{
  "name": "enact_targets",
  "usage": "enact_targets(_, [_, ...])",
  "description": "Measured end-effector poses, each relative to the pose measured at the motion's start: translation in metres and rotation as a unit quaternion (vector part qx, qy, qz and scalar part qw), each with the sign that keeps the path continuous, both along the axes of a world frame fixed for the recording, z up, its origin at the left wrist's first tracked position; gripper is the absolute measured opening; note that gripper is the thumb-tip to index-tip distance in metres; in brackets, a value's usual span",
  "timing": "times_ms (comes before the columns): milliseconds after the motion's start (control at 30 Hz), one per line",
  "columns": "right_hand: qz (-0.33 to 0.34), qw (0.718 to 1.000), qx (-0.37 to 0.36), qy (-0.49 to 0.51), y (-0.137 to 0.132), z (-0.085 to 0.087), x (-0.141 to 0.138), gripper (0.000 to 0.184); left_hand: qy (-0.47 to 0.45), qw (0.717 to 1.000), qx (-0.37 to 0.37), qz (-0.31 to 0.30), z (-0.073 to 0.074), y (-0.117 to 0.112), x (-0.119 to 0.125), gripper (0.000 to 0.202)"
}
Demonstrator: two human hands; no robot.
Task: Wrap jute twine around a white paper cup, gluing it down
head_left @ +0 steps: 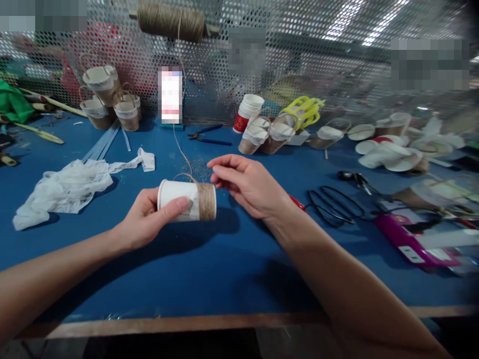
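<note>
Above the blue surface (224, 279), left hand (144, 224) fingers grip a paper cup (177, 198) sideways, twine-wrapped end rightward; right hand (250, 187) fingers open, empty, just beside

Crumpled clear plastic (63, 192) lies left on the blue table (209, 279), with twine-wrapped cups (108, 99) standing behind it. Black scissors (333, 204) lie on the right. Blue-handled pliers (207, 134) rest farther back near a stack of cups (247, 112).

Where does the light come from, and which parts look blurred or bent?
Head view: light comes from ceiling strips top right, behind the perforated panel. Head view: soft shadows lie on the blue table under the left hand, right hand and paper cup. Head view: the right edge is smeared and stretched, while the scissors look sharp. Head view: some patches are pixelated.
</note>
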State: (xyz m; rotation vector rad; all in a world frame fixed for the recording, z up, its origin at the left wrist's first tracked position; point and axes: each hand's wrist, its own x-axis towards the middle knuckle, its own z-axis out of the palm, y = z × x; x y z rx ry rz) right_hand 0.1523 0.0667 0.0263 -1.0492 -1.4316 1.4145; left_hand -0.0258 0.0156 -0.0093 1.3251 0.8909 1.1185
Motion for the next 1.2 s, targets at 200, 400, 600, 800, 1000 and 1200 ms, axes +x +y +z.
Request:
enact_targets(200, [0.062,0.968,-0.153,0.192,0.002,0.003,0.000,0.008,-0.050,0.997,-0.055,0.021,-0.006,0.005,-0.003,0.019])
enact_targets(400, [0.077,0.968,-0.168,0.172,0.001,0.005,0.001,0.010,-0.043,0.998,-0.050,0.009,-0.009,0.008,-0.003,0.020])
enact_targets(600, [0.057,0.990,-0.106,0.079,-0.001,0.008,0.001,0.011,-0.078,0.994,-0.071,0.008,-0.006,0.011,-0.001,0.018])
enact_targets(800, [0.038,0.976,0.108,-0.184,-0.014,0.003,0.006,0.029,-0.156,0.963,-0.217,0.036,0.006,0.014,0.006,0.016])
enact_targets(1000, [0.082,0.958,0.149,-0.231,-0.032,-0.010,0.004,0.049,-0.147,0.937,-0.315,0.035,0.008,0.016,0.008,0.017])
enact_targets(1200, [0.049,0.936,0.215,-0.274,-0.035,-0.019,-0.001,0.045,-0.162,0.929,-0.332,0.037,0.008,0.015,0.009,0.016])
